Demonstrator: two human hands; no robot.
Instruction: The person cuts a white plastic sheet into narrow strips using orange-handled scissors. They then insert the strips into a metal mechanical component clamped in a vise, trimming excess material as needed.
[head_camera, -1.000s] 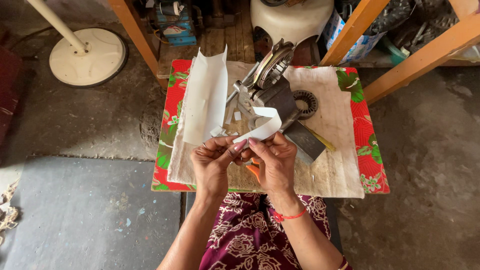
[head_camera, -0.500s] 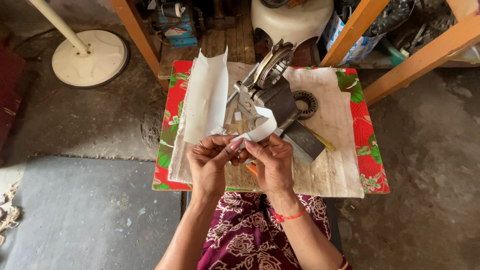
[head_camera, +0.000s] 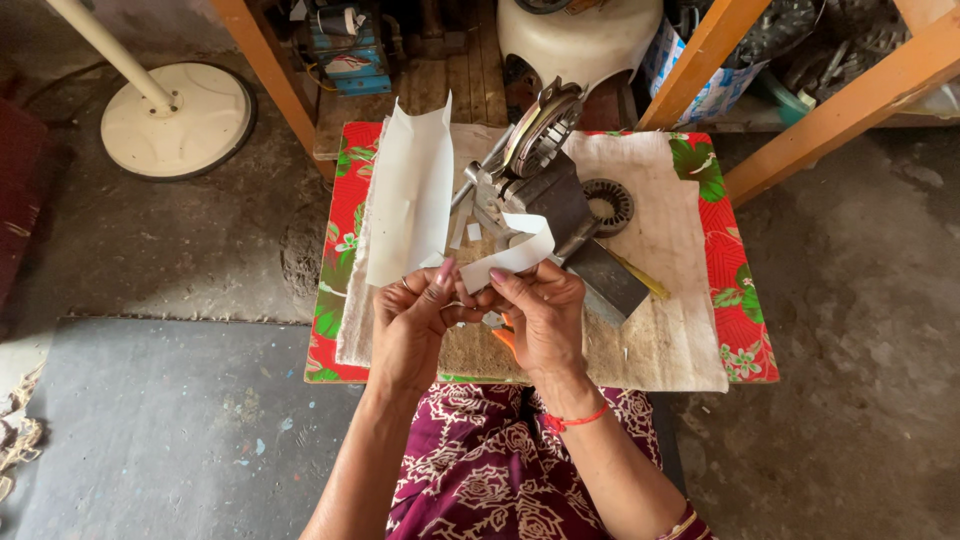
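My left hand (head_camera: 412, 322) pinches the lower edge of a tall white paper sheet (head_camera: 412, 190) that stands up over the low table (head_camera: 700, 330). My right hand (head_camera: 538, 312) holds a narrow white paper strip (head_camera: 512, 255) that curls up and to the right. The fingertips of both hands meet where the strip joins the sheet. Just behind the hands stands a metal winding machine (head_camera: 540, 175) with a round wheel. An orange-handled tool (head_camera: 506, 338) is partly hidden under my right hand.
A round ribbed metal stator (head_camera: 607, 205) and a yellow stick (head_camera: 640, 280) lie on the worn cloth over the floral table cover. A fan base with pole (head_camera: 175, 118) stands at back left. Orange wooden frame legs (head_camera: 820, 110) and a white appliance shell (head_camera: 580, 35) crowd the back.
Both hands have lifted slightly and drawn closer together, and the paper strip in the right hand now curls higher. The sheet stays upright.
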